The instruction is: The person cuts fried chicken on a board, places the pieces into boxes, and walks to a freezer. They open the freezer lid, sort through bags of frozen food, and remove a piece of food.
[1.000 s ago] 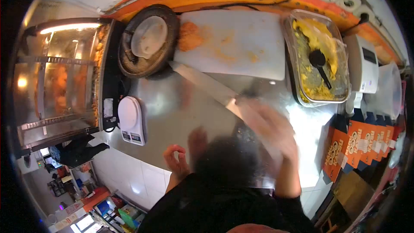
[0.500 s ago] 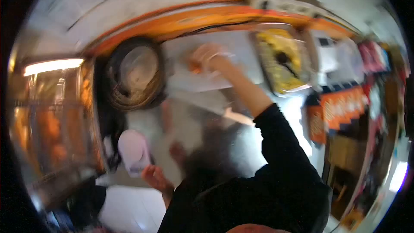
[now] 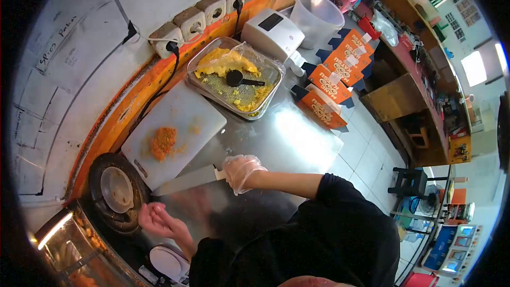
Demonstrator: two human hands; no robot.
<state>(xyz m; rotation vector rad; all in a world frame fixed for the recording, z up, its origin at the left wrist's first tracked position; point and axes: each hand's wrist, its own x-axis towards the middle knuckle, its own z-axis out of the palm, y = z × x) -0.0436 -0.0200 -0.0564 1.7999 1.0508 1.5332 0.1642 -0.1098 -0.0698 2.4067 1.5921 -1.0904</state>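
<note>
Two hands are hovering over the counter (image 3: pixel 265 149). At the left, the left hand (image 3: pixel 159 220) is hanging beside the pan (image 3: pixel 141 195), empty, its bare fingers loosely curling; the view is not showing whether they are touching the rim. The knife (image 3: pixel 186 182) is pointing its tip leftward, just beyond that hand, so a slip or a push to the left could be nicking the fingers or sending the tip into the pan. On the board (image 3: pixel 204 110), the orange piece (image 3: pixel 163 143) is lying left of the middle among crumbs, with no hand steadying it; it could be sliding under a blade, and its rough coating could be flaking off. Farther right, the right hand (image 3: pixel 241 172) is grasping the knife handle in a loose, wrinkled glove, which could be letting the handle turn. The tray (image 3: pixel 226 101) is sitting beyond, well apart from both hands.

Compared with half a second ago, the left hand is now resting by the pan instead of the scale (image 3: pixel 167 263). The piece is lying farther in from the board's left end than a second ago. The right hand is holding the knife, whereas half a second ago it was reaching over the piece. The view is also facing farther right.
</note>
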